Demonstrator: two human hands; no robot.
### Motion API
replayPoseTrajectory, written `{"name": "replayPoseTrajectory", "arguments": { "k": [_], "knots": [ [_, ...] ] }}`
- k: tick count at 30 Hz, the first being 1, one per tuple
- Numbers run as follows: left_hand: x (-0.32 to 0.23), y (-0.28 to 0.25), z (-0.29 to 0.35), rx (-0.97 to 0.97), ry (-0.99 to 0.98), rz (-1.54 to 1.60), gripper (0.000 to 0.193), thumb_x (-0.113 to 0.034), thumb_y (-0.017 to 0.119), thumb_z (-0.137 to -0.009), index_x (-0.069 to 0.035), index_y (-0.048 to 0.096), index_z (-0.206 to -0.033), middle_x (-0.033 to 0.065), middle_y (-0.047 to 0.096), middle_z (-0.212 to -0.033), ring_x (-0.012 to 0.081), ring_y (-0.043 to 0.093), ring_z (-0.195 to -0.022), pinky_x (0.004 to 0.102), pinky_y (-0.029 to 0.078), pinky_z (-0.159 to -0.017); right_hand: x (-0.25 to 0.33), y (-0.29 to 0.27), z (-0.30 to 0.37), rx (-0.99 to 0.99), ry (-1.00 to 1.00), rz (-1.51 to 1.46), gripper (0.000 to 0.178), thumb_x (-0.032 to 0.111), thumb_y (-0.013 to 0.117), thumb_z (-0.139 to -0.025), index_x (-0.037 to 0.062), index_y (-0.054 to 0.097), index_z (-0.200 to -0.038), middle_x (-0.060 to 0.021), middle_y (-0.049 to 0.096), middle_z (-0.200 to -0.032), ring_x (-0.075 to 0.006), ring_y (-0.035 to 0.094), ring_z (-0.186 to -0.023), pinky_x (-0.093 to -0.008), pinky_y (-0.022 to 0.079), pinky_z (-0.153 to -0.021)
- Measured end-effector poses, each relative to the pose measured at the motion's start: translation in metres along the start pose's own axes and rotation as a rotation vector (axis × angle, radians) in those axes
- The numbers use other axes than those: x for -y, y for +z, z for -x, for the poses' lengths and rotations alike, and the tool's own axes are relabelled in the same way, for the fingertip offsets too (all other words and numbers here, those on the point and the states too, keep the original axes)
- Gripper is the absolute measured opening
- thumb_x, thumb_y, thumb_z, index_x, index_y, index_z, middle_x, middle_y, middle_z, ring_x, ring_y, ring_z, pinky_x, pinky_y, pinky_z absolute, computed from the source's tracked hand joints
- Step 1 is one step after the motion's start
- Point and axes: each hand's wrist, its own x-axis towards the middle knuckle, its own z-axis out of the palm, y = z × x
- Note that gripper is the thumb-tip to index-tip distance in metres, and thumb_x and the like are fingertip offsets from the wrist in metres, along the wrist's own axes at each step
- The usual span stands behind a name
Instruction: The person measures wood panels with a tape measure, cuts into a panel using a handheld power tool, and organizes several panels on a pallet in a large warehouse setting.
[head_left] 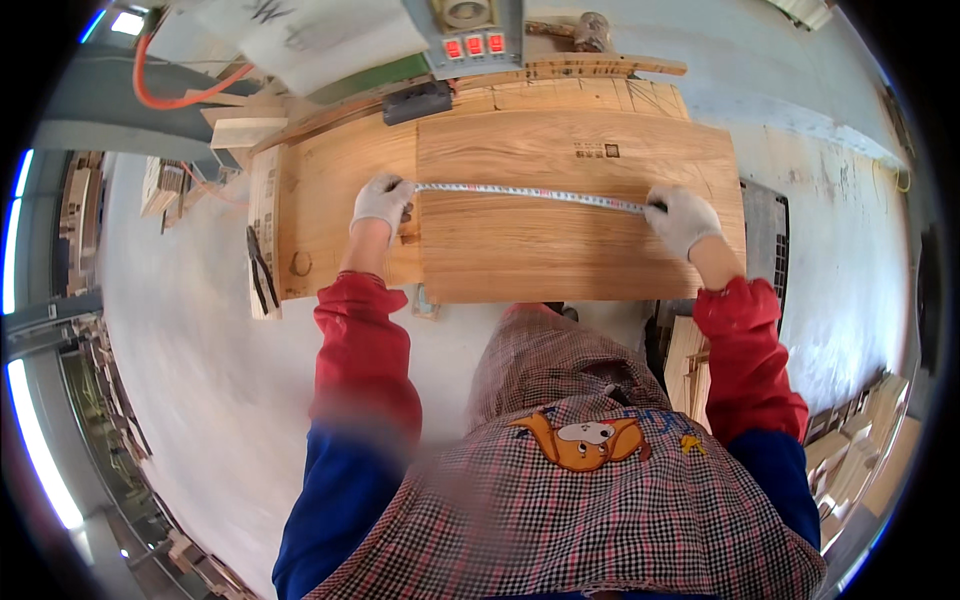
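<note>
A white tape measure [540,193] with red and black marks is pulled out across a wide wooden board [560,255]. My left hand [381,203], in a pale work glove, is closed on the tape's end by the board's left edge. Toward the board's right side, my gloved right hand [685,220] is closed around the tape's other end. A dark bit there, perhaps its case, is mostly hidden by the fingers. The tape slopes slightly down to the right. Under the board's left part lies another wooden surface [340,215].
Dark-handled pliers [262,268] lie at the bench's left edge. Behind the board are a black block [417,102], a box with red switches [470,45] and a hammer [590,33]. An orange hose [150,95] hangs at the upper left. Stacked wood [860,450] stands at the right.
</note>
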Motion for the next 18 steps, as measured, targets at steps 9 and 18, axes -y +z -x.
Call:
{"name": "replayPoseTrajectory", "arguments": {
  "k": [9,18],
  "knots": [
    [0.007,0.011,-0.056,-0.165,0.114,-0.615,0.028,-0.029,0.06,-0.079,-0.002,0.063,-0.086,0.0128,0.063,-0.073,0.0206,0.061,-0.066,0.0317,0.047,-0.062,0.012,-0.014,-0.034,-0.035,0.03,0.087,0.027,0.033,0.05,-0.083,0.0113,0.065,-0.089,-0.012,0.065,-0.087,-0.0316,0.061,-0.084,-0.0423,0.048,-0.073],
    [0.012,0.027,-0.047,-0.283,0.093,-0.517,0.025,-0.028,0.058,-0.08,-0.003,0.062,-0.084,0.0121,0.064,-0.075,0.0207,0.061,-0.069,0.0316,0.047,-0.066,0.009,-0.025,-0.051,0.006,0.067,0.074,0.026,0.031,0.051,-0.085,0.0093,0.066,-0.086,-0.0111,0.065,-0.084,-0.0297,0.063,-0.081,-0.041,0.05,-0.069]
  ]
}}
